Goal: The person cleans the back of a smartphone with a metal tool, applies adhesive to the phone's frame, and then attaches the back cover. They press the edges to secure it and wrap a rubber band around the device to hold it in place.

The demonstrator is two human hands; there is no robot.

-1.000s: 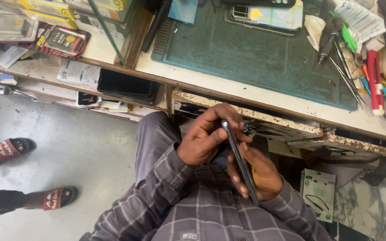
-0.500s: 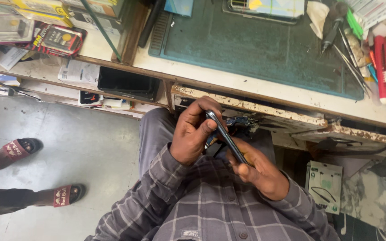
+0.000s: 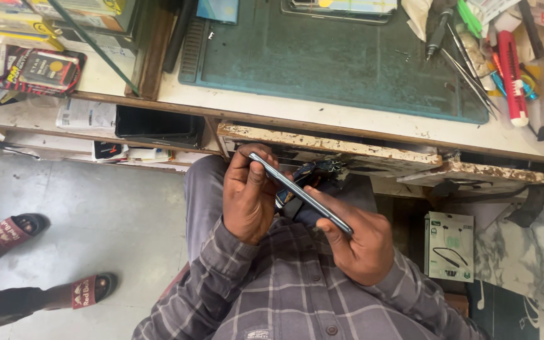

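The person is sitting at a workbench [image 3: 347, 119], looking down at both hands over the lap. The left hand [image 3: 247, 201] is curling shut around the upper end of a thin dark phone [image 3: 300, 192], thumb pressing on its near edge and fingers wrapping over the far side. The right hand [image 3: 357, 236] is gripping the lower end, fingers closing under it and the thumb lying along the edge. The phone is being held edge-on, slanting from upper left down to lower right, just below the bench's chipped front lip and above the knees. Something small and dark with a blue part is showing just behind the phone between the hands; what it is cannot be told.

On the bench a green mat [image 3: 328, 63] is lying well above the hands. Right of it a red tool [image 3: 512, 75], tweezers [image 3: 467, 72] and a screwdriver [image 3: 437, 31] are crowding together. A white box [image 3: 450, 245] is standing right of the right hand, near the marble floor. At far left another person's feet in red sandals [image 3: 14, 230] are resting on the grey floor, well apart from the hands
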